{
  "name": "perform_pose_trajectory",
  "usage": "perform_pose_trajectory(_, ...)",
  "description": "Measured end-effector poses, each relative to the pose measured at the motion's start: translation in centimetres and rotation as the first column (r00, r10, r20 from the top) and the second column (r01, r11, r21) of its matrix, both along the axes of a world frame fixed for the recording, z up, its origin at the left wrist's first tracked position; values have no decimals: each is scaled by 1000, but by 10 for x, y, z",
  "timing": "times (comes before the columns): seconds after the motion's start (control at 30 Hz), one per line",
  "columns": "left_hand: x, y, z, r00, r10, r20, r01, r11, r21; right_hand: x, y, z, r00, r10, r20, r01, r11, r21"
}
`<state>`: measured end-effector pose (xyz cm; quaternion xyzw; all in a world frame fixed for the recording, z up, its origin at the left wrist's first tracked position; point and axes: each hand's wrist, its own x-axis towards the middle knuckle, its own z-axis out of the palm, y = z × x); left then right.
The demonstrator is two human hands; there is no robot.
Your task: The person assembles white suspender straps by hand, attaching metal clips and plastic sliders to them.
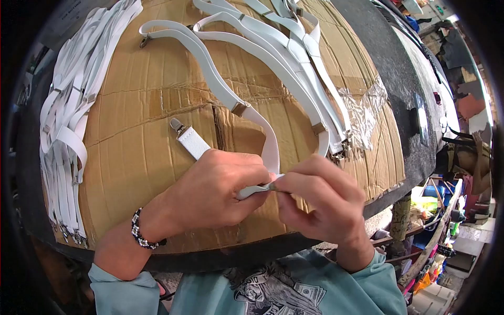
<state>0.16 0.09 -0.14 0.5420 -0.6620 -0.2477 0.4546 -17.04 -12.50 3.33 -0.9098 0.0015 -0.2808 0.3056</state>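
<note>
Both my hands meet over the front of a cardboard sheet [136, 152], working on a pair of white elastic suspenders [270, 144]. My left hand [215, 184] is closed around a folded part of the strap. Fingertips of my right hand [323, 199] pinch the strap's edge right beside the left thumb; whether they also hold a small part is hidden. A short strap end with a metal clip [177, 125] sticks out beyond my left hand. Farther up the strap sits a metal slider [240, 108], and its far loop carries another clip [144, 41].
A long heap of white suspenders [79, 94] lies along the left side. More suspenders [299, 50] stretch across the back right, their clips bunched near crinkled clear plastic [367, 110]. A dark tabletop [415, 115] shows under the cardboard. Cluttered goods [436, 210] stand at far right.
</note>
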Motion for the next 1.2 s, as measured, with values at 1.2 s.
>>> perform_pose_trajectory(1.2, 3, 0, 0, 1000, 12, -13, -12, 1000, -10, -19, -13, -10, 991, -92, -101, 87, 995, -46)
